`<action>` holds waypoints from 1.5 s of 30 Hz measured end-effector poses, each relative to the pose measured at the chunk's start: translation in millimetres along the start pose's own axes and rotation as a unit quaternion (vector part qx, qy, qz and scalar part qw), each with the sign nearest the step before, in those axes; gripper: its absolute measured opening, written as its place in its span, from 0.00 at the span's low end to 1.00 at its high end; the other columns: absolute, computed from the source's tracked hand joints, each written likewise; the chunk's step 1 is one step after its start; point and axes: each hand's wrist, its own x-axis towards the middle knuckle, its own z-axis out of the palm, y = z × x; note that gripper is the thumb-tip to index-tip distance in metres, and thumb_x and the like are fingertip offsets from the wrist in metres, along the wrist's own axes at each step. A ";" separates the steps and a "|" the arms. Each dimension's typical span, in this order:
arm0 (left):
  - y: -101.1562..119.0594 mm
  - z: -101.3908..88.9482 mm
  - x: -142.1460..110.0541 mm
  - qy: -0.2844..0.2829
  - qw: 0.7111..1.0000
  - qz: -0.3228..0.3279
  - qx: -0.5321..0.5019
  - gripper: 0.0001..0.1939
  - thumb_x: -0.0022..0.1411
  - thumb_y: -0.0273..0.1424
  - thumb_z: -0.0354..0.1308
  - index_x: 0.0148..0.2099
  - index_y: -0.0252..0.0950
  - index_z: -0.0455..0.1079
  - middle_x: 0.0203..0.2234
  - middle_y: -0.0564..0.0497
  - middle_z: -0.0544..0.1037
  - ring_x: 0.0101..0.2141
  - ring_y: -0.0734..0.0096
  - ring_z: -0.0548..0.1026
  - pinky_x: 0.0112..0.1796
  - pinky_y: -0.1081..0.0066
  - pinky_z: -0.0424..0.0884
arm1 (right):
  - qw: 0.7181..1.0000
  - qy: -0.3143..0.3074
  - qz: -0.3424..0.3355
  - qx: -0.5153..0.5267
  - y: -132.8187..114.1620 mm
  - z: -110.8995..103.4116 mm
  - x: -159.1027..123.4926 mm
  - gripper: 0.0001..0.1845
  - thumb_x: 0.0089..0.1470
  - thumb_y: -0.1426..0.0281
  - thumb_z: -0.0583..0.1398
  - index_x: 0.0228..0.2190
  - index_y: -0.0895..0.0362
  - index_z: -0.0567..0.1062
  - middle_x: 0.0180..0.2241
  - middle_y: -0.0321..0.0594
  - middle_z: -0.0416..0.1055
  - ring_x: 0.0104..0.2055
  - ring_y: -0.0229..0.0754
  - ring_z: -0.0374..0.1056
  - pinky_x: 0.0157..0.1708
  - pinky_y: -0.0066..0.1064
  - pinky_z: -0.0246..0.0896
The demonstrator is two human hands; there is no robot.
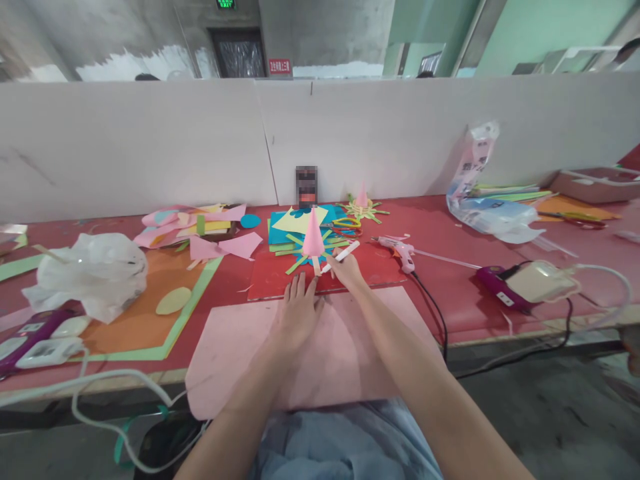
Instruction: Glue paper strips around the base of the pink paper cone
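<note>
In the middle of the table stands a pink paper cone [313,235] on a blue and green paper base with strips fanning outward. A small peach paper strip [317,266] sticks out at its front. My right hand [349,272] grips a white marker [341,256], its tip close to the strip's lower end. My left hand [299,305] lies flat with fingers stretched out, fingertips at or beside that strip; exact contact is hard to see. Both hands rest near the front edge of a red board [260,280].
Behind the cone lie scissors [345,227] and a second cone piece [363,199]. A pink glue gun [397,251] with a black cord is to the right, near a purple power strip [505,288]. Paper scraps [220,227] and a plastic bag [97,270] are on the left.
</note>
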 end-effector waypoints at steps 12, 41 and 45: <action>-0.5 0.2 0.5 -0.002 1.000 -0.003 -0.009 0.27 0.66 0.35 0.45 0.66 0.36 0.52 0.65 0.40 0.51 0.63 0.52 0.50 0.60 0.53 0.51 | 1.000 -0.021 -0.011 0.012 -0.8 0.9 -1.2 0.16 0.50 0.59 0.56 0.19 0.54 0.58 0.11 0.30 0.65 0.16 0.35 0.61 0.19 0.24 0.52; -4.2 -21.8 17.2 0.034 0.990 -0.026 -0.132 0.20 0.64 0.32 0.49 0.57 0.37 0.63 0.55 0.43 0.68 0.55 0.60 0.66 0.54 0.62 0.64 | 0.955 0.095 0.044 0.276 -1.2 -4.0 4.3 0.17 0.42 0.61 0.63 0.18 0.54 0.61 0.10 0.28 0.59 0.15 0.32 0.55 0.20 0.26 0.60; -9.2 -50.5 52.7 0.176 0.964 -0.028 -0.196 0.20 0.66 0.32 0.46 0.59 0.39 0.60 0.52 0.45 0.70 0.52 0.65 0.68 0.50 0.67 0.67 | 0.932 0.130 0.046 0.336 -2.8 -9.8 4.9 0.17 0.41 0.63 0.64 0.18 0.54 0.61 0.10 0.26 0.57 0.14 0.31 0.53 0.20 0.28 0.61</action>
